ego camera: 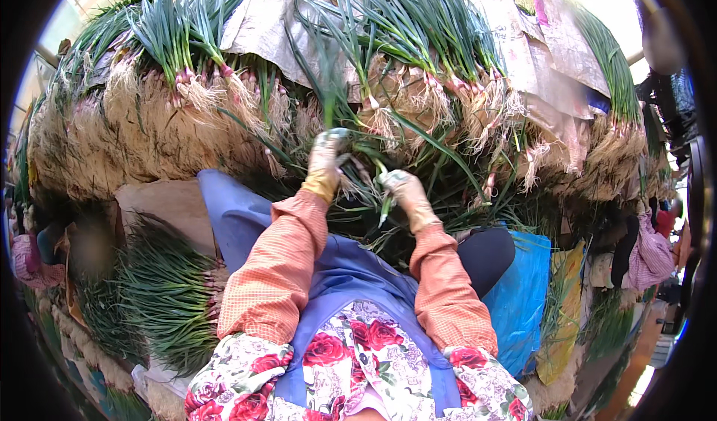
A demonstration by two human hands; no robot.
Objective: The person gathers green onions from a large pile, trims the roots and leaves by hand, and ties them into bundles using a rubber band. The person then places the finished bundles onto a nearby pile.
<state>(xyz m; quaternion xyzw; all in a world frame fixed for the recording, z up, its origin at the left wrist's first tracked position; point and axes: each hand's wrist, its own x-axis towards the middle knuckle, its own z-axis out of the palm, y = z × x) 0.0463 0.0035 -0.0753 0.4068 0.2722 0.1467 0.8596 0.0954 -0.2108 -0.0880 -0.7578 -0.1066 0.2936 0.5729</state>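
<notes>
My left hand (pixel 325 155), in a soiled glove, is closed around a green allium plant (pixel 329 104). The plant's blurred leaves rise above the fist, and its roots show between my hands. My right hand (pixel 406 191), also gloved, pinches a pale-ended green leaf strip (pixel 385 209). Beneath both hands, loose green leaves (pixel 358 219) lie heaped over my lap. Just beyond them, a row of plants with pinkish bulbs and stringy roots (pixel 431 85) rests on a large stacked pile (pixel 162 124).
Woven sacks (pixel 263 20) partly cover the pile. At my left lies a neat stack of plants (pixel 168 298) with bulbs toward me. A blue plastic sheet (pixel 518 298) and a yellow sack (pixel 563 314) lie at my right. Other people (pixel 650 253) sit at both sides.
</notes>
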